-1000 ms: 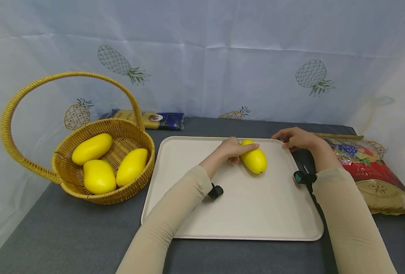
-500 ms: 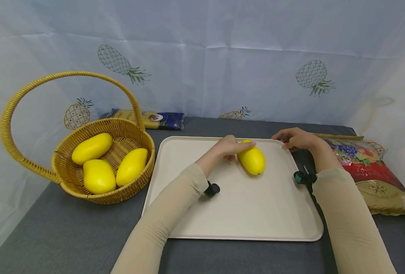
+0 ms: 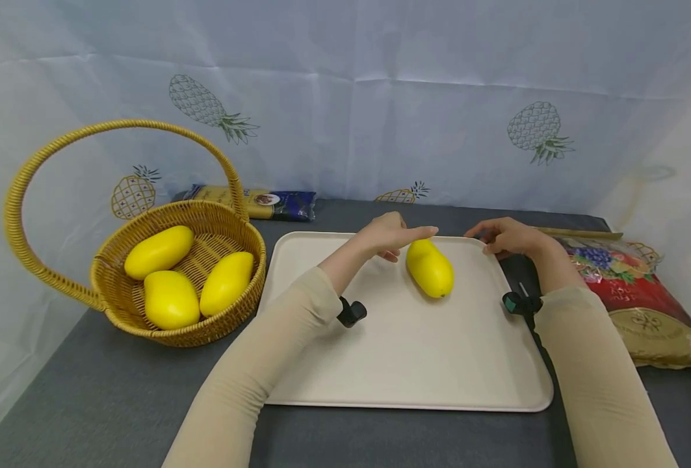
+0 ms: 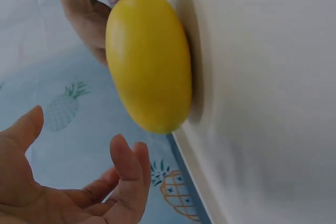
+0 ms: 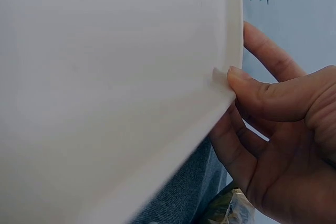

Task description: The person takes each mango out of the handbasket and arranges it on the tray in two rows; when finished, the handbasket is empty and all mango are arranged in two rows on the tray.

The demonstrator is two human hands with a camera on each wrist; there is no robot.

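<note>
A yellow mango (image 3: 430,269) lies on the cream tray (image 3: 415,364), toward its far right part. My left hand (image 3: 387,235) hovers just left of the mango's far end, thumb stretched out and fingers loosely bent. In the left wrist view, a gap shows between the mango (image 4: 149,61) and the left hand (image 4: 79,182), which holds nothing. At the tray's far right corner, my right hand (image 3: 509,237) pinches the rim. The right wrist view has the thumb of the right hand (image 5: 289,129) on top of the tray's corner (image 5: 223,80) and fingers beneath and beside it.
Left of the tray stands a wicker basket (image 3: 210,331) with a tall handle and three mangoes (image 3: 171,300) inside. A blue and gold packet (image 3: 281,204) lies behind it. A red and gold bag (image 3: 638,299) rests at the right. A pineapple-print cloth (image 3: 345,130) hangs behind.
My left hand has let go of the mango and drawn away up and to the left. The mango stays on the tray, slightly shifted. My right hand stays at the tray's corner.
</note>
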